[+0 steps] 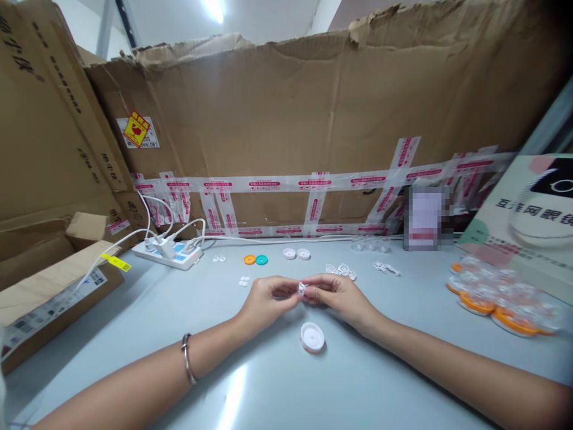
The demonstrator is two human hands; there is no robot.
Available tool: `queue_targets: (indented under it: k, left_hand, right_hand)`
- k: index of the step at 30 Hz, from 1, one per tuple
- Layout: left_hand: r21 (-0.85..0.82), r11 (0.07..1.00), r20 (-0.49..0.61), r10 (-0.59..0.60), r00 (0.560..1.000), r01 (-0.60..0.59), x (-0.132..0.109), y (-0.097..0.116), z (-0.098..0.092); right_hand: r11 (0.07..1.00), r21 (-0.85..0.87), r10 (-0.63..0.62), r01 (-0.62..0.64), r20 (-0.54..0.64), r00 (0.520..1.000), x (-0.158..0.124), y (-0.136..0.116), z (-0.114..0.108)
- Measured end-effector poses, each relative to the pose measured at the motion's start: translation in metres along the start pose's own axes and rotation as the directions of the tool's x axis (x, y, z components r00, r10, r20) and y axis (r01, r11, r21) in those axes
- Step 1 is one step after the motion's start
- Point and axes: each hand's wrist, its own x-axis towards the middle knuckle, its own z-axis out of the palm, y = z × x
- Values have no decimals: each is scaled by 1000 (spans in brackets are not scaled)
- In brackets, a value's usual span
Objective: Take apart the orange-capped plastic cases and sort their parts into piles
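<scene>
Small white piece | likely light, stiff | hold by edges | left hand, right hand: fingertips pinched on it

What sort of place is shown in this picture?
Likely a makeshift assembly bench, perhaps in a workshop: small parts laid in groups on a grey table, a power strip, and taped cardboard behind.

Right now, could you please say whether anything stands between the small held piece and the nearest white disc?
Nothing visible does: left hand and right hand pinch the small piece, and pale tabletop shows between it and the nearest white disc.
</scene>
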Motion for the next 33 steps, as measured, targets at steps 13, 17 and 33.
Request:
queue_targets:
  k: [13, 17, 33]
  left_hand:
    - [430, 773, 123, 461, 879, -465, -3, 1, 0]
    - [477, 720, 136, 505, 852, -503, -3, 2, 1]
    - [440, 777, 116, 448, 886, -450, -3, 3, 1]
  right_hand:
    - [998, 1, 61, -61, -3, 998, -5, 3, 2]
    - [999, -15, 49, -50, -22, 999, -5, 1, 2]
    - [996, 56, 78, -75, -53, 996, -2, 4, 2]
